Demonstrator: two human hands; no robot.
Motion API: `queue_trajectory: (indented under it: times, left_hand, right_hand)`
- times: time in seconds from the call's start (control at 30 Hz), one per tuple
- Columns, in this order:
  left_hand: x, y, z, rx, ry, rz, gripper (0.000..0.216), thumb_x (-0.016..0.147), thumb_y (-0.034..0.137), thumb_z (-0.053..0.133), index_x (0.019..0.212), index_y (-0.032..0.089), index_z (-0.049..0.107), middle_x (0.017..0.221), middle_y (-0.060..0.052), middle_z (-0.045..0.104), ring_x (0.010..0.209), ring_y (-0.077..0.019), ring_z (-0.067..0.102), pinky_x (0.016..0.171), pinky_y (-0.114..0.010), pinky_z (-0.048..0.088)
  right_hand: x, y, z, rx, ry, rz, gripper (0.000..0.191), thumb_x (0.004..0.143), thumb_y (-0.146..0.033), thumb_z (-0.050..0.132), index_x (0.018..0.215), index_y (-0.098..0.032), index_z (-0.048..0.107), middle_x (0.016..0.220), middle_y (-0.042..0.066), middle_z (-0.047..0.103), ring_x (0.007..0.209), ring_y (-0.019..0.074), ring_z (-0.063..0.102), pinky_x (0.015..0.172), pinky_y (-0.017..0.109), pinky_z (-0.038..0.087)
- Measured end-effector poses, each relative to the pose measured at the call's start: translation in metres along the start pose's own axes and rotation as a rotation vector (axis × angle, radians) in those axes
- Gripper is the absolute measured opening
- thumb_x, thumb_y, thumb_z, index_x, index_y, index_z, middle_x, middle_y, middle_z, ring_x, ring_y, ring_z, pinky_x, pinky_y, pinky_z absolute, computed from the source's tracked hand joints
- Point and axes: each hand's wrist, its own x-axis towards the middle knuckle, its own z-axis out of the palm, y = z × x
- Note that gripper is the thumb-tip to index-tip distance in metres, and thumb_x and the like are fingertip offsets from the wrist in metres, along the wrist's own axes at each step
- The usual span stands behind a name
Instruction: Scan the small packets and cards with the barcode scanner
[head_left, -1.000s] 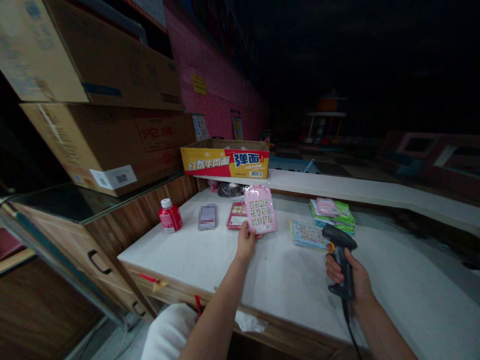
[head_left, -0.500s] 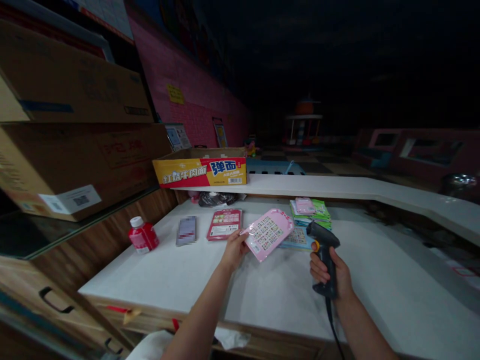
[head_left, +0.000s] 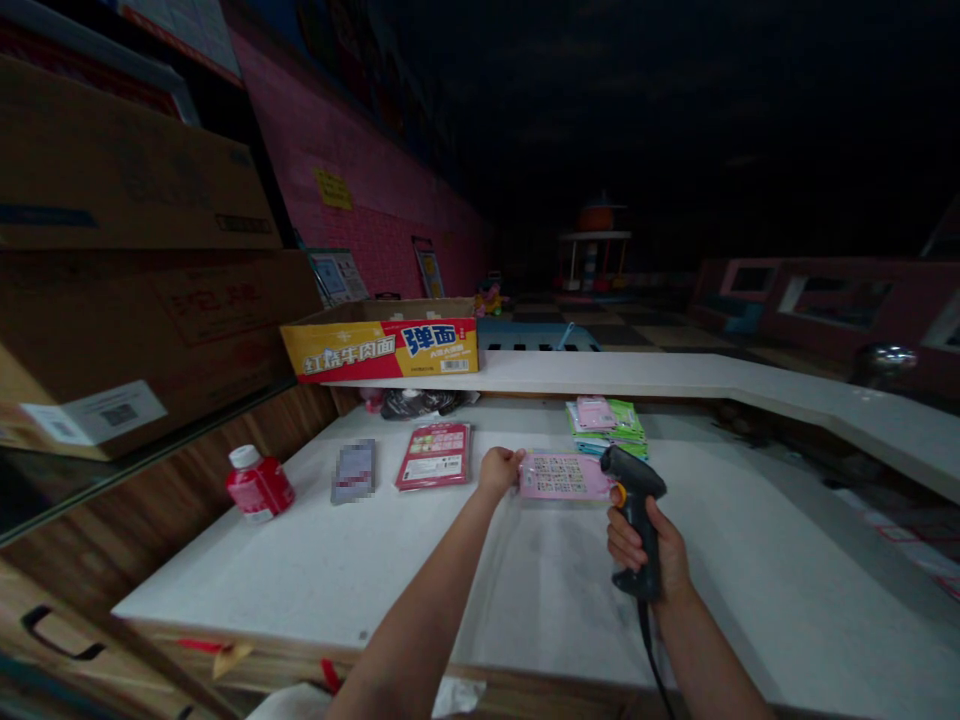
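So the tabletop [head_left: 300, 570] is white with a woody front edge, and a raised white ledge [head_left: 637, 370] runs along the back. A yellow and red box [head_left: 382, 345] sits up on that ledge, and two brown cartons [head_left: 150, 320] are stacked off to the left. Room's pretty dark: pink wall [head_left: 360, 190] on the left, checkered floor [head_left: 645, 325] out past the ledge. On the tabletop, left to right, there's a red bottle [head_left: 259, 487], a phone [head_left: 353, 470] (screen's blurred out), some red packs [head_left: 435, 455] and a pile of green packs [head_left: 609, 428]. The pink pack [head_left: 562, 476] is just in front of that pile, turned sideways, thin and shiny, with rows of tiny pictures, its right end hidden behind the scanner [head_left: 637, 520]. Can't tell if it's resting on anything. The hands are apart: left hand [head_left: 501, 470] pinches the pack's left end, right hand [head_left: 670, 560] wraps round the scanner's dark grip, cable [head_left: 649, 640] hanging below
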Motion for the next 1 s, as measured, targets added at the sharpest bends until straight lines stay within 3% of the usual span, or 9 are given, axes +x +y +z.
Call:
queue_trajectory:
  times: [0.1,0.2,0.33,0.47,0.7,0.83,1.0]
  left_hand:
    - [-0.013,-0.009,0.004,0.301,0.101,0.222,0.043,0.076,0.044,0.068,0.105,0.012,0.07,0.095,-0.013,0.066,0.092,-0.0237,0.063,0.084,-0.032,0.048]
    - [-0.031,-0.018,0.012,0.399,0.041,0.378,0.07,0.063,0.046,0.08,0.124,0.017,0.063,0.116,-0.014,0.057,0.11,-0.0275,0.056,0.096,-0.035,0.045]
    - [-0.044,-0.017,0.029,0.443,-0.004,0.381,0.057,0.064,0.037,0.081,0.117,0.02,0.068,0.115,-0.011,0.054,0.111,-0.0263,0.054,0.097,-0.035,0.044]
    - [-0.047,-0.007,0.043,0.441,0.058,0.347,0.048,0.07,0.031,0.077,0.115,0.017,0.07,0.108,-0.011,0.055,0.103,-0.0241,0.056,0.096,-0.034,0.044]
    - [-0.057,-0.007,0.05,0.469,0.128,0.328,0.048,0.072,0.032,0.075,0.116,0.016,0.068,0.108,-0.011,0.054,0.105,-0.0255,0.053,0.096,-0.035,0.042]
    - [-0.057,-0.008,0.035,0.497,0.126,0.371,0.05,0.074,0.034,0.073,0.12,0.017,0.064,0.111,-0.011,0.055,0.107,-0.0252,0.052,0.097,-0.035,0.041]
    - [-0.049,-0.007,-0.024,0.651,0.315,0.294,0.031,0.084,0.029,0.06,0.113,0.018,0.066,0.112,-0.012,0.057,0.108,-0.0255,0.052,0.096,-0.037,0.038]
  right_hand:
    - [-0.001,-0.001,0.001,0.006,0.018,0.007,0.033,0.082,-0.051,0.063,0.095,-0.02,0.063,0.052,-0.009,0.034,0.036,0.0044,0.015,0.032,0.014,0.025]
    - [0.0,-0.001,0.002,0.005,0.032,0.013,0.033,0.082,-0.052,0.063,0.094,-0.021,0.063,0.051,-0.009,0.034,0.037,0.0046,0.014,0.032,0.014,0.024]
    - [0.001,-0.001,0.002,-0.022,0.056,0.018,0.034,0.081,-0.052,0.063,0.093,-0.021,0.062,0.051,-0.009,0.034,0.036,0.0052,0.015,0.032,0.015,0.023]
    - [0.002,-0.002,0.002,-0.044,0.075,0.016,0.035,0.08,-0.053,0.063,0.093,-0.021,0.061,0.051,-0.009,0.033,0.036,0.0054,0.015,0.032,0.016,0.023]
    - [0.003,0.0,0.002,-0.037,0.071,0.042,0.034,0.08,-0.053,0.064,0.092,-0.021,0.061,0.051,-0.009,0.034,0.036,0.0053,0.017,0.032,0.015,0.023]
    - [0.0,0.002,-0.002,-0.015,0.054,0.067,0.032,0.082,-0.05,0.063,0.093,-0.02,0.062,0.052,-0.008,0.037,0.036,0.0053,0.02,0.033,0.015,0.026]
    - [-0.002,0.004,-0.007,0.006,0.028,0.102,0.03,0.084,-0.048,0.062,0.096,-0.02,0.063,0.054,-0.007,0.041,0.037,0.0051,0.024,0.035,0.015,0.029]
